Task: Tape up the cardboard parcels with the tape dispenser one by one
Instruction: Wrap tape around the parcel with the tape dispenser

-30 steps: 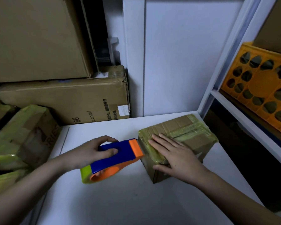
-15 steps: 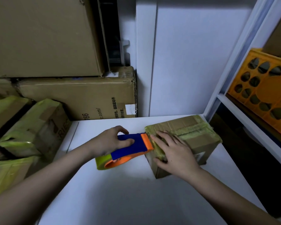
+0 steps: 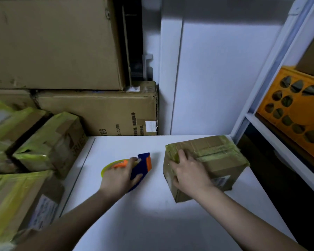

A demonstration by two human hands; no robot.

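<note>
A: Nearest items?
B: White worktop [image 3: 152, 223]. Left hand [image 3: 119, 175] grips the blue-and-orange plastic tape dispenser [image 3: 140, 166], on the worktop, apart from the parcel. Right hand [image 3: 188, 175] curls over the near left edge of the small brown cardboard parcel [image 3: 217, 160], green-taped, at the worktop's right rear.
A: Farther?
B: Green-taped cardboard parcels [image 3: 49, 142] stacked left; large brown cartons [image 3: 98, 113] behind; orange perforated crate [image 3: 297, 109] shelved right.
</note>
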